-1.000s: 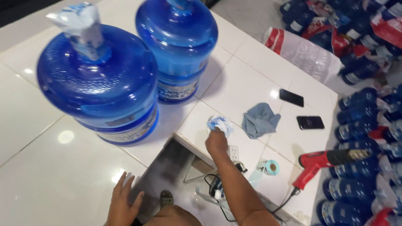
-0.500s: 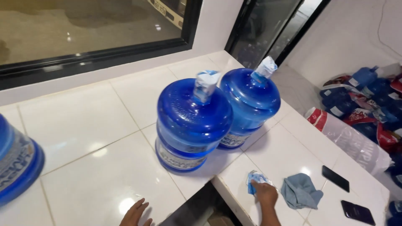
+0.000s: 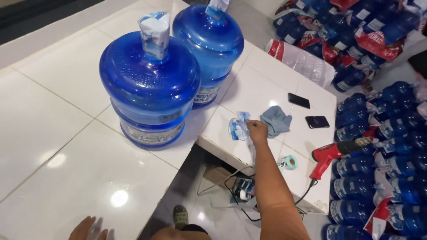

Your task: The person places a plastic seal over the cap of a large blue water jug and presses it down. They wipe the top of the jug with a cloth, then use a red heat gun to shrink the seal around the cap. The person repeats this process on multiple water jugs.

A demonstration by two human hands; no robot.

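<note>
My right hand (image 3: 257, 131) reaches out over the white tiled counter (image 3: 53, 133) and pinches a crumpled clear-and-blue plastic seal (image 3: 238, 127). A grey-blue cloth (image 3: 275, 121) lies just right of it. My left hand (image 3: 88, 230) rests flat with fingers spread on the counter's near edge. Two big blue water jugs stand on the counter: the nearer jug (image 3: 150, 86) and the farther jug (image 3: 209, 49), each with a plastic seal wrapped over its neck.
Two dark phones (image 3: 298, 100) (image 3: 317, 122) lie on the counter's right part. A red heat gun (image 3: 336, 153) and a teal tape roll (image 3: 290, 162) sit near its edge. Several stacked blue jugs (image 3: 382, 169) fill the right. Cables (image 3: 242, 189) lie on the floor below.
The view swung away up the counter and back down to the jugs. My right hand stayed on the plastic seal by the cloth; my left hand stayed at the counter's near edge.
</note>
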